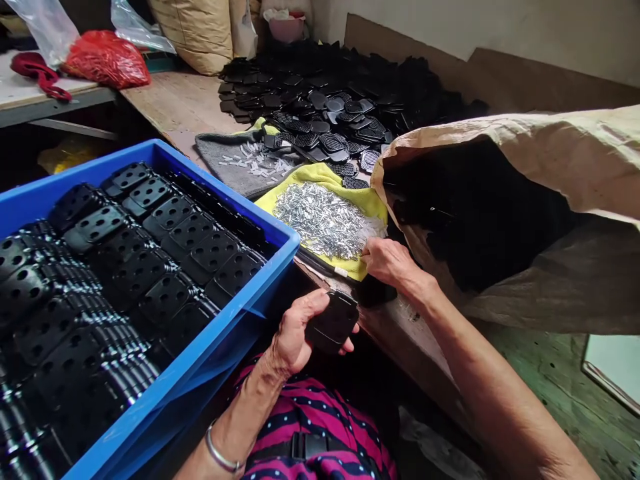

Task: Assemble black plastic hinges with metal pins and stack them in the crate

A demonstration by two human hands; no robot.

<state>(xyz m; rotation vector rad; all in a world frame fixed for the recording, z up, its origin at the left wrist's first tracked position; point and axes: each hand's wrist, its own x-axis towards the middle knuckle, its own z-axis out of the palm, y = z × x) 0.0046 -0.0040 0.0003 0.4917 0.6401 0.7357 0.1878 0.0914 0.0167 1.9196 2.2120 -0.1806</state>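
My left hand [300,330] is closed around a flat black plastic piece [334,321] with rounded corners, held low in front of me. Its thumb lies on the near edge and its fingertips show at the far side. My right hand [393,261] rests at the right edge of a yellow cloth [267,200], its fingers pinched together. On that cloth lies a heap of small shiny metal pins [325,217]. Whatever the right fingertips hold, if anything, is too small to make out.
At left stands a blue crate [225,320] with stacked black pieces [170,257]. Small white pieces [257,160] lie on a grey cloth [210,150]. Behind is a large pile of black parts [340,100]. A big open sack [525,133] with a dark interior stands at right.
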